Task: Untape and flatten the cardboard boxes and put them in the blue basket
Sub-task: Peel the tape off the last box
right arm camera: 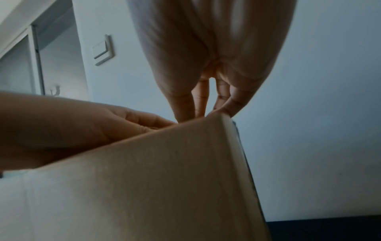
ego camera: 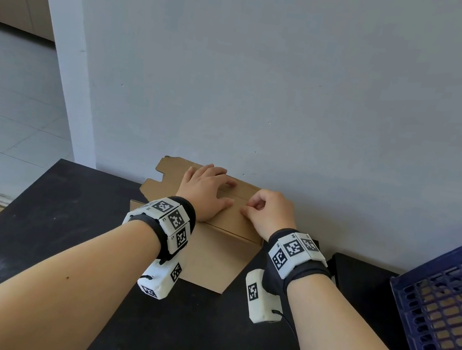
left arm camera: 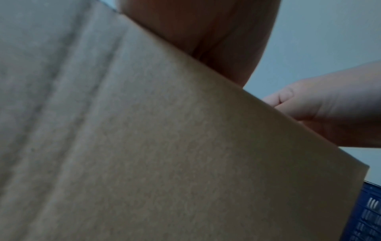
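Cardboard box point(ego camera: 219, 252) stands on black table point(ego camera: 60, 238) against the wall, top still closed. Left hand point(ego camera: 205, 192) lies flat on the top w/ fingers spread, pressing. Right hand point(ego camera: 271, 212) sits beside it, fingers curled, fingertips point(right arm camera: 201, 112) picking at the top near the seam; can't tell if tape's caught. Blue basket point(ego camera: 444, 317) stands off to the right, cardboard showing through its side.

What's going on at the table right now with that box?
A person is working on a cardboard box standing on the black table against the wall. The left hand lies flat on the box top, holding it down, while the right hand has its fingers curled at the top seam, apparently picking at tape. The blue basket waits at the right, already holding some cardboard.
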Demonstrator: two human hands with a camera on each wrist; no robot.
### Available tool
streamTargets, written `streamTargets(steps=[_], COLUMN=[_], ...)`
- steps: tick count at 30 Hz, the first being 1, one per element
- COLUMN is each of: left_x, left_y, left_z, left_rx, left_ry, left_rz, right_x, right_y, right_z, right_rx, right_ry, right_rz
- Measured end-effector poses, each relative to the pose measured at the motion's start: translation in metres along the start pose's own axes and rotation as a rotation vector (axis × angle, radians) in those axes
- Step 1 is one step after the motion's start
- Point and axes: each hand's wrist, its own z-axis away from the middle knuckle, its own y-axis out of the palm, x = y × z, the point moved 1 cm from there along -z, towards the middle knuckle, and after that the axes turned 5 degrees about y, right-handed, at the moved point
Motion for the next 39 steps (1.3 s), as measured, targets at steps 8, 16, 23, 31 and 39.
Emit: streamTargets(steps=[8, 16, 23, 31, 39], left_x=[0.001, 0.001, 0.003, 0.003, 0.004], left_y=[-0.004, -0.003, -0.003, -0.003, -0.003], left_z=[-0.006, -0.006, -0.005, -0.005, -0.008], left_rx=[-0.028, -0.039, -0.047, -0.056, -0.043], left_ry=[-0.001, -0.019, -0.015, -0.017, -0.009], left_rz=[-0.014, 0.023, 0.042, 0.052, 0.051], right_x=[0.003, 0.009, 0.012, 0.012, 0.013], right_y=[-0.005, -0.012, -0.013, -0.012, -0.016], right_z=[-0.003, -0.003, -0.006, -0.007, -0.008], right_rx=[0.073, 0.107, 0.091, 0.117, 0.153], right_ry=[0.067, 0.106, 0.109, 0.110, 0.132], right_rz=[0.034, 0.036, 0.066, 0.081, 0.045])
